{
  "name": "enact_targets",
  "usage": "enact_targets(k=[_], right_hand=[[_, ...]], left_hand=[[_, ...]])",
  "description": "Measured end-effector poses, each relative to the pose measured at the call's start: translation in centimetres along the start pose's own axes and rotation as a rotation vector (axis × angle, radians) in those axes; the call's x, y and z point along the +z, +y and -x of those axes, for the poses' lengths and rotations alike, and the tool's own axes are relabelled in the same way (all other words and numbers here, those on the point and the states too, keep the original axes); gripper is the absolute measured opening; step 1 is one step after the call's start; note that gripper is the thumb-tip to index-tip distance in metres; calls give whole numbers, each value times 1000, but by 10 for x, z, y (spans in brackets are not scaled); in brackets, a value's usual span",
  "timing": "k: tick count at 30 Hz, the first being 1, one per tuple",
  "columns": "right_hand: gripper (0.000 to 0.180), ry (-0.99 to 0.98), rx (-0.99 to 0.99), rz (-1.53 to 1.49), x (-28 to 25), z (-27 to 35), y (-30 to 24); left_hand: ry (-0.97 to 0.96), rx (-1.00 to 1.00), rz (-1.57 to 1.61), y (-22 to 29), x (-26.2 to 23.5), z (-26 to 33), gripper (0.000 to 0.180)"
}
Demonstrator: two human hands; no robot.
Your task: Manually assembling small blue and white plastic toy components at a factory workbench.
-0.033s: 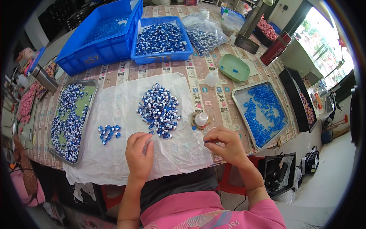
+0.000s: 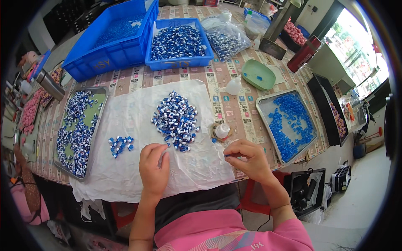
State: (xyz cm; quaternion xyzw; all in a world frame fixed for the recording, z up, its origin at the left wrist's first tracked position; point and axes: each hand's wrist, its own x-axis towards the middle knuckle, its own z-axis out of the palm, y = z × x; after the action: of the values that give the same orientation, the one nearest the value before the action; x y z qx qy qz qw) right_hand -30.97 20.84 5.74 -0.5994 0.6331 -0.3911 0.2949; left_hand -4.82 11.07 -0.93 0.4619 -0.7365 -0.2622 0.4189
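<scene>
A pile of small blue-and-white bead-like pieces (image 2: 176, 117) lies on a white cloth (image 2: 138, 175) before me. My left hand (image 2: 154, 169) rests at the pile's near edge, fingers bent, with a gap between thumb and forefinger. One blue piece (image 2: 168, 144) sits right at its fingertips. To the right, my right hand (image 2: 249, 161) pinches a small dark blue bead (image 2: 227, 156) between thumb and forefinger. Just beyond that hand stands a small white-topped pot (image 2: 222, 130) on a round brown base, with a loose blue bead (image 2: 214, 140) beside it. A smaller blue group (image 2: 120, 145) lies left of the pile.
A metal tray (image 2: 104, 94) of blue-and-white pieces stands left, another tray (image 2: 258, 102) of clear blue beads right. Behind are two blue bins (image 2: 98, 62), a filled plastic bag (image 2: 226, 39), a green dish (image 2: 255, 77), a white bottle (image 2: 234, 86) and a red flask (image 2: 303, 54).
</scene>
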Motion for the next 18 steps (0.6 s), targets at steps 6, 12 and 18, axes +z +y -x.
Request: enact_targets(k=[6, 12, 18], right_hand=[[20, -9, 36, -25, 5, -2, -4], [19, 116, -27, -44, -7, -9, 3], [19, 189, -57, 90, -19, -32, 11]], left_hand=[[26, 134, -162, -8, 10, -13, 23], [-74, -23, -46, 6, 12, -8, 21], [-207, -195, 505, 29, 10, 9, 16]])
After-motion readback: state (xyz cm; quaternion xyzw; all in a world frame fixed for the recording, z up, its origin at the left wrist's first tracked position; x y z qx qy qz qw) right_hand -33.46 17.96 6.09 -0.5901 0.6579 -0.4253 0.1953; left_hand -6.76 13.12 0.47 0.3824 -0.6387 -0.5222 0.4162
